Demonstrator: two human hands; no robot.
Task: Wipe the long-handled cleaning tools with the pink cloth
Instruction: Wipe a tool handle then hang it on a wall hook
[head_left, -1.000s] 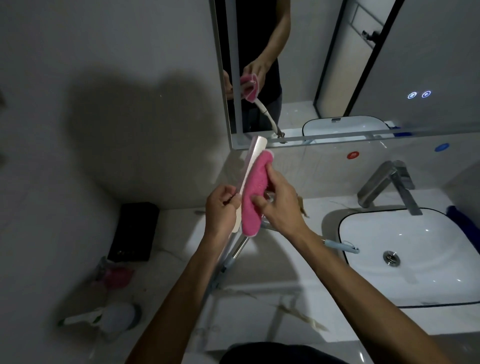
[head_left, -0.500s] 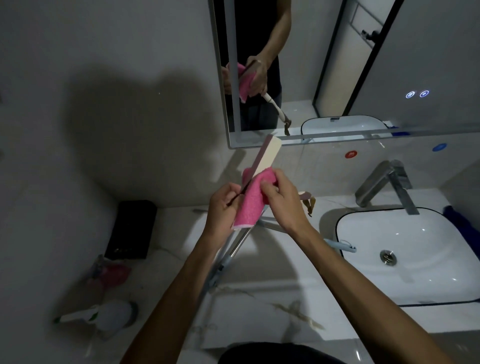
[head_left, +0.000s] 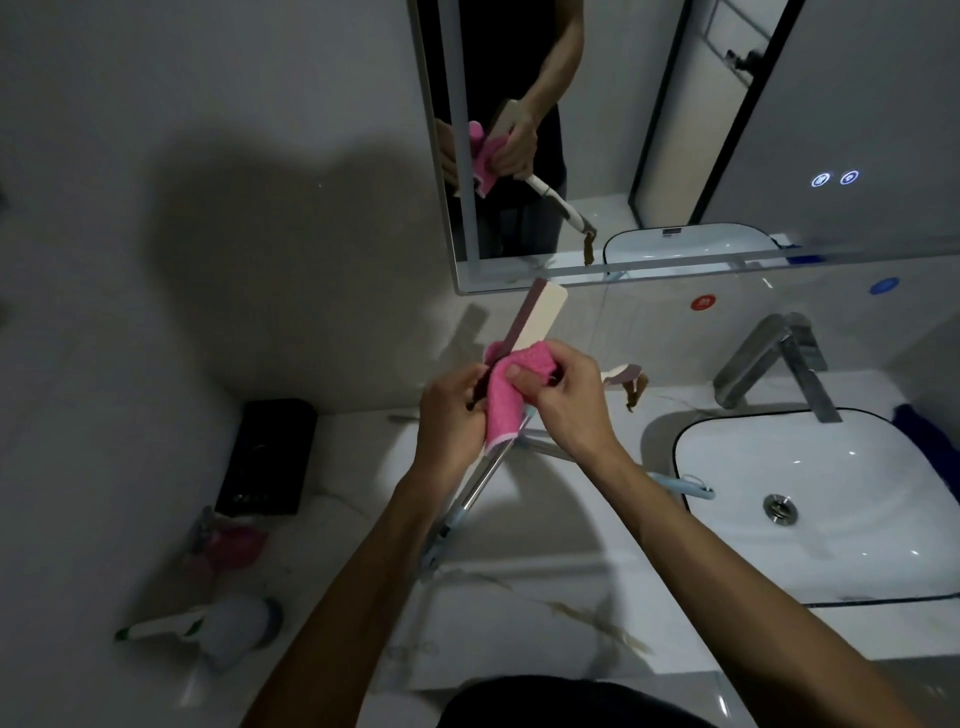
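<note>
- Pink cloth (head_left: 511, 397) sits just above the middle of the view, folded over the flat head of a long-handled cleaning tool (head_left: 535, 325) and draped down toward 6 o'clock.
- The tool's cream, flat head sticks out of the cloth toward 1 o'clock, its tip just under the lower edge of the mirror (head_left: 675, 130); its shiny shaft runs down from the cloth toward 7 o'clock, between the two forearms.
- The right hand (head_left: 569, 402), at 3 o'clock of the cloth, grips the cloth around the tool's head, with the thumb pressed on the pink fabric and the fingers curled behind it.
- The left hand (head_left: 452, 421), at 9 o'clock of the cloth, is curled around the tool just below the head, touching the cloth's left edge.
- A second long-handled tool (head_left: 680, 486), with a pale blue grip, lies on the counter (head_left: 545, 639) at 4 o'clock of the hands, its end just beside the rim of the sink.
- The white sink (head_left: 831, 519) fills the right side at 3 to 4 o'clock, with a chrome faucet (head_left: 769, 364) behind it at 2 o'clock.
- A black box (head_left: 267, 457) stands on the counter at 9 o'clock of the hands, against the wall.
- At 8 o'clock lie a dim pink item (head_left: 234, 543) and, nearer the viewer, a white brush with green trim (head_left: 208, 631).
- The mirror at 12 to 1 o'clock reflects the hands, the cloth and the tool.
</note>
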